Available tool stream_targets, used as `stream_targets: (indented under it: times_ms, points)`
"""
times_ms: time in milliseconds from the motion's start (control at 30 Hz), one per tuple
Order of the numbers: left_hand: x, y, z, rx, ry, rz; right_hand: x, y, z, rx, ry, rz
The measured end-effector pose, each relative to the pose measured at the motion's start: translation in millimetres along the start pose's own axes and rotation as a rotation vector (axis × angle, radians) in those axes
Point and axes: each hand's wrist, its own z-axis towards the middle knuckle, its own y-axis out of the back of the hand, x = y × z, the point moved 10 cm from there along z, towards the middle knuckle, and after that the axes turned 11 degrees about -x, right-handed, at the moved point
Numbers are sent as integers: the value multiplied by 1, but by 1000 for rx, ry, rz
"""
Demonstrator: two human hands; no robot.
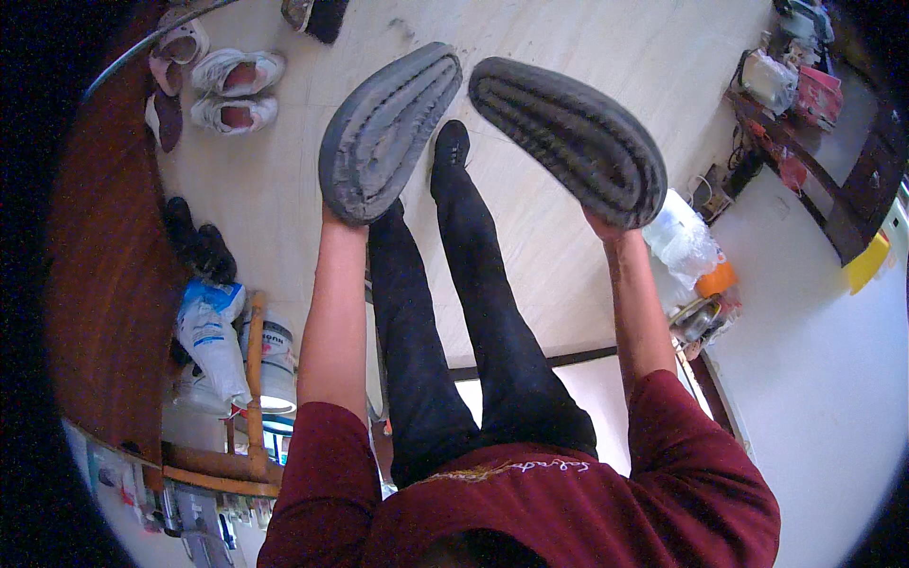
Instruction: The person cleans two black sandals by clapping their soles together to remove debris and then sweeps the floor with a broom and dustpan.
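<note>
Two grey soles (390, 133) (573, 142) over both hands (332, 219) (597, 225)

Probably a home: white shoes (225, 80) and black shoes (201, 244), plastic bucket (276, 364), brown shelf (862, 194) with household clutter (791, 85).

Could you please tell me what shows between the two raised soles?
Between the left sole and right sole, the head view shows one black shoe, part of a black trouser leg, and pale floor.

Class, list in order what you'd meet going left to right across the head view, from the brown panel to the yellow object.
Brown panel, white sneakers, grey sole, darker sole, orange object, yellow object.
</note>
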Motion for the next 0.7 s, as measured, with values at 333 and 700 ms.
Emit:
stream_targets:
  times_ms: [333,700]
  points:
    - [53,-32,-7,-276,166,175,9,-85,30,-146,482,-894]
    - [65,-15,-9,-193,283,93,-8,-32,70,-295,228,-596]
